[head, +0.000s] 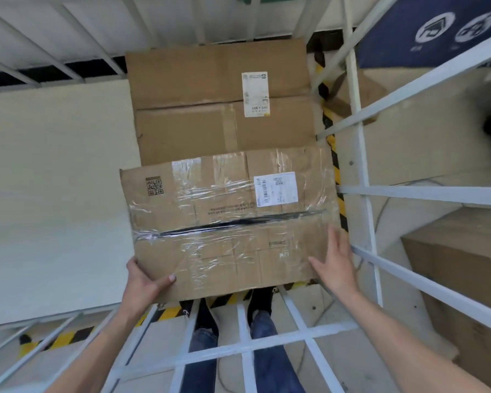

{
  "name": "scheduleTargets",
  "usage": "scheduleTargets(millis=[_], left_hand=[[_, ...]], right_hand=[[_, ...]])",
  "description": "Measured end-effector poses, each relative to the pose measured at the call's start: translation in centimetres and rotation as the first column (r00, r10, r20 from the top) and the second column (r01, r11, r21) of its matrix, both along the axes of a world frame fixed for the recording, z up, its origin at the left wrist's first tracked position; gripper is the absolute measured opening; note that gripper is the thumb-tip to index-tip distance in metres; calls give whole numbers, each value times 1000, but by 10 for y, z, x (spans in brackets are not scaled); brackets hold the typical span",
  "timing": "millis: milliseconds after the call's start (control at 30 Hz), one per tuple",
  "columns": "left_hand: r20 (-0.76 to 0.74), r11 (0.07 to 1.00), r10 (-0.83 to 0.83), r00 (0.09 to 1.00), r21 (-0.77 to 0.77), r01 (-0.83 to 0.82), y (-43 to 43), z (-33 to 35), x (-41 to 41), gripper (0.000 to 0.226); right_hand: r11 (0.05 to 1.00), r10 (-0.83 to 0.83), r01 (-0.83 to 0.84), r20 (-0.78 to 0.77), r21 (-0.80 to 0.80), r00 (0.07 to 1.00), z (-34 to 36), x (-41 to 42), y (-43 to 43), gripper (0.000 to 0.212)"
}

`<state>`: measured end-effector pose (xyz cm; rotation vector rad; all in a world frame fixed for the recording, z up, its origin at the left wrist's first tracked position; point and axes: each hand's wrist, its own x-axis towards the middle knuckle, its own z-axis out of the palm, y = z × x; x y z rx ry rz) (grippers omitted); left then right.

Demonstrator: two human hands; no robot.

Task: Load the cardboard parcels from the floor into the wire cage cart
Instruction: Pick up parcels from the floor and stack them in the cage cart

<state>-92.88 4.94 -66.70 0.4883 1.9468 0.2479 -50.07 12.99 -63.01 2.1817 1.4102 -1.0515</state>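
While the left hand (142, 282) grips the taped parcel's (227, 222) near corner, thumb on top, the right hand (335, 265) lies flat and spread on its top inside the cage cart (360, 154).

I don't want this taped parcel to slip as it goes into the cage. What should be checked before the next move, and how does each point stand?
1. Left hand grip on the taped parcel: ok, thumb on top at the near corner.
2. Right hand grip: not ok, lies flat, fingers open.
3. Parcel level: not ok, slightly tilted.
4. Landing spot beside the larger box: cannot tell.
5. Cage bars clear of the right edge: ok, though close.
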Motion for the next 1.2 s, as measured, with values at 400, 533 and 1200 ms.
scheduleTargets(millis=[400, 533, 1200], left_hand=[[-31, 999, 0, 1000, 35, 1, 7, -7, 12, 97], [-32, 999, -33, 999, 21, 33, 4, -6, 14, 96], [-257, 784, -573, 778, 102, 612, 98, 151, 99, 105]], right_hand=[[940, 271, -265, 2, -217, 962, -11, -8, 15, 122], [945, 270, -260, 22, -199, 963, -11, -7, 14, 119], [923, 370, -374, 55, 92, 927, 135, -70, 54, 80]])
